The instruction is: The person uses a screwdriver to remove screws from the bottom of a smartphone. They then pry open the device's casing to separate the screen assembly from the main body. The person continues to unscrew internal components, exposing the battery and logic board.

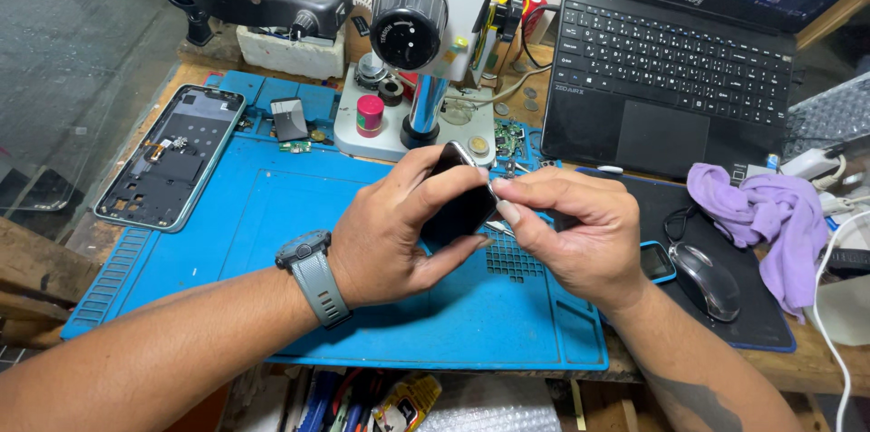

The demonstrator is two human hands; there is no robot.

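1. Blue repair mat (272,242) covers our wooden bench, frame centre; microscope (408,24) stands at upper centre; laptop (671,60) upper right.
2. Left hand (390,232) grips a small black device (460,201) at frame centre, above the mat.
3. Right hand (580,232) pinches the device's upper edge with fingertips.
4. Opened phone frame (172,155) lies at left; purple cloth (770,214) and mouse (707,278) lie at right.

From my seat, my left hand (394,232) and right hand (571,232) cover much of the small black device (460,201), so I can't tell what it is. Whether the right fingertips pinch a tool at its edge is too small to judge. The microscope (408,24) and laptop (689,51) run off the top edge. Clutter under the worktop (816,364) is cut off below.
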